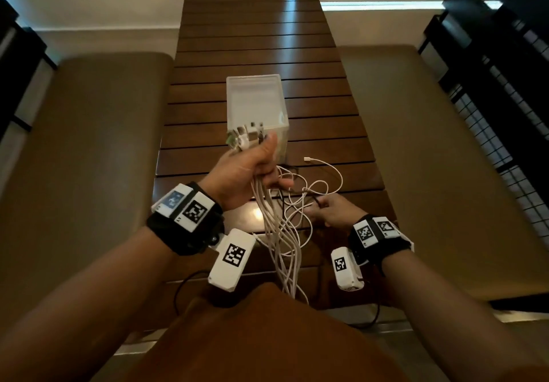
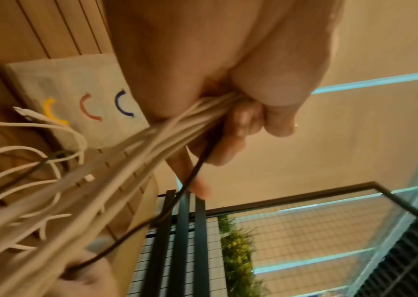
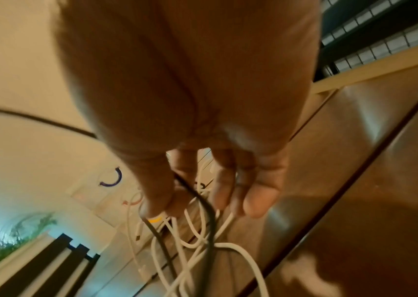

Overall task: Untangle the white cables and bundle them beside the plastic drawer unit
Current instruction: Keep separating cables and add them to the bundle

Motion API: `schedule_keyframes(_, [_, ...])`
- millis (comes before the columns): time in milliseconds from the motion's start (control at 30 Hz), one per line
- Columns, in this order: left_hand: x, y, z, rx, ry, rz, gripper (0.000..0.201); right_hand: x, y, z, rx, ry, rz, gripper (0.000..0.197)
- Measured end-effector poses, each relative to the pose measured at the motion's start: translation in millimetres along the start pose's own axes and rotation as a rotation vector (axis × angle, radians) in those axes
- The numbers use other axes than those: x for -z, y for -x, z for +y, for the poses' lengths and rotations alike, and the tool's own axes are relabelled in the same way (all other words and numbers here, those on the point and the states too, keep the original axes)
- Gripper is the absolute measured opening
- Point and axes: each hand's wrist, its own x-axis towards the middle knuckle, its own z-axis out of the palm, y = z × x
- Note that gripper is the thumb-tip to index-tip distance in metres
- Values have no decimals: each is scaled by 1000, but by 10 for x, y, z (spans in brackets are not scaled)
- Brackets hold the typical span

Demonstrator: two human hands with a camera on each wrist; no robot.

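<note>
Several white cables gathered at one end, tails still snarled.

Left hand fisted round the plug ends, raised just before the plastic drawer unit; strands hang lengthwise down toward the person. Right hand, low over the table, pinches a black cable among loose loops. Cords look light, limp, slippery; best held near the plugs.

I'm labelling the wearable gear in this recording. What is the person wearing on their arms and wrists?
Both forearms are bare, no sleeves. The left hand and right hand each have a black wrist strap carrying white blocks with square black-and-white markers. A white boxy camera module with its own marker hangs below each wrist, with thin black leads.
</note>
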Motion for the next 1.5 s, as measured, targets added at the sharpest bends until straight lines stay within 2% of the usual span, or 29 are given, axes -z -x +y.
schedule_keyframes(67, [17,36,102,26,-14,13,38,29,-22,-18,-12,94,57,17])
schedule_keyframes(133, [65,32,115,68,-43,64,30,35,-29,-101,-18,129,81,32])
schedule_keyframes(200, [112,-16,45,131,-41,113,22,47,-2,-229,6,3,97,50])
schedule_keyframes(267, [142,-91,-64,241,-26,149,28,80,78,-385,115,-106,128,58])
schedule_keyframes(300, [143,-127,-119,310,-16,150,29,116,120,-470,190,-65,160,62])
schedule_keyframes(367, [102,-183,-237,438,-22,127,28,208,214,-655,307,159,227,73])
schedule_keyframes(433, [-2,-218,-345,524,-58,81,24,292,305,-823,353,322,249,81])
schedule_keyframes(500, [-136,-246,-427,554,-84,37,18,351,379,-921,397,293,198,75])
schedule_keyframes(567, [-243,-284,-492,548,-80,-7,16,380,471,-991,441,122,137,58])
schedule_keyframes(633, [-315,-313,-550,553,-56,-97,15,413,534,-1003,529,22,136,47])
schedule_keyframes(700, [-373,-325,-604,580,-37,-202,16,444,550,-983,661,45,234,49])
schedule_keyframes(767, [-454,-336,-635,600,-49,-245,13,444,578,-963,760,66,345,58])
schedule_keyframes(900, [-646,-343,-629,603,-114,-322,24,403,683,-918,870,-35,412,70])
schedule_keyframes(1000, [-751,-343,-674,588,-220,-420,18,427,783,-877,830,52,436,70])
schedule_keyframes(1067, [-774,-358,-703,512,-355,-342,16,492,867,-848,763,97,432,67])
schedule_keyframes(1133, [-731,-399,-711,408,-402,-196,17,612,969,-804,666,103,422,60])
schedule_keyframes(1233, [-604,-450,-634,302,-309,-98,11,787,1127,-641,480,101,392,75])
schedule_keyframes(1300, [-567,-456,-562,254,-231,-132,8,785,1164,-487,360,103,225,66])
schedule_keyframes(1367, [-590,-434,-492,221,-151,-224,10,652,1065,-323,292,128,-6,41])
schedule_keyframes(1433, [-639,-395,-427,177,-117,-325,7,464,946,-254,266,72,-33,6])
schedule_keyframes(1500, [-621,-388,-428,163,-121,-345,14,376,877,-280,263,-16,83,22])
